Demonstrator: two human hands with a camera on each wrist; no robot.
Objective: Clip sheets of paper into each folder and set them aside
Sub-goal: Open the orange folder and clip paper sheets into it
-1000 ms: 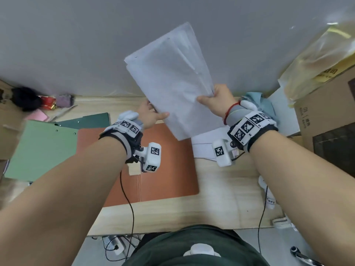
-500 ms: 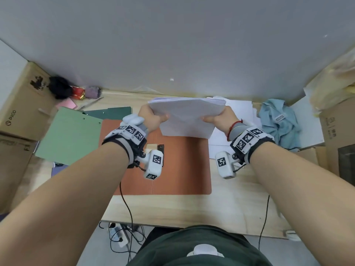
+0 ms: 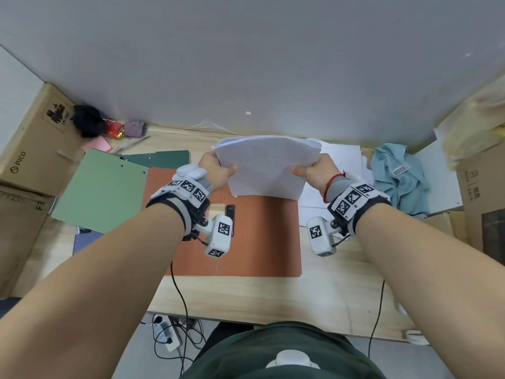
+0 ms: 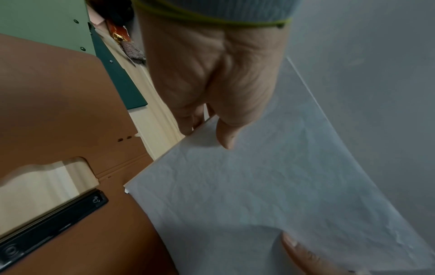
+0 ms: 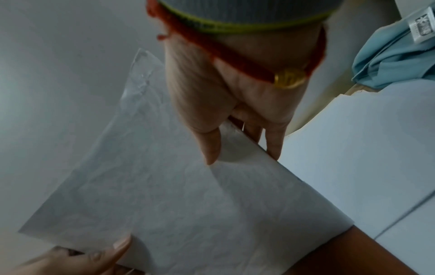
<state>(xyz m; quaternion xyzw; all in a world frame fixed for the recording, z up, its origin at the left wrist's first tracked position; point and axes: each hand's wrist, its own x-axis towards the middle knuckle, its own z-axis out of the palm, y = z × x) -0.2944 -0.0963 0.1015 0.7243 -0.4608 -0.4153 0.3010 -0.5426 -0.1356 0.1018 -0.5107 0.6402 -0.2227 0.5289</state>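
Note:
A stack of white paper sheets (image 3: 265, 165) is held upright over the far half of an open orange folder (image 3: 262, 242) lying flat on the desk. My left hand (image 3: 218, 170) pinches the stack's left edge, thumb in front (image 4: 226, 137). My right hand (image 3: 311, 170) pinches the right edge the same way (image 5: 212, 148). The stack's lower edge stands on or just above the folder; I cannot tell which. The folder's black clip bar (image 3: 230, 214) lies near its spine, partly hidden by my left wrist camera, and shows clearly in the left wrist view (image 4: 51, 223).
A light green folder (image 3: 101, 192) and a dark green one (image 3: 161, 157) lie left of the orange folder. Loose white sheets (image 3: 338, 165) and a blue cloth (image 3: 399, 176) are on the right. Cardboard boxes (image 3: 30, 149) flank both sides. A grey wall (image 3: 246, 64) backs the desk.
The stack, raised and tilted high against the wall a second ago, has come down over the orange folder and been squared between both hands. Both hands have lowered.

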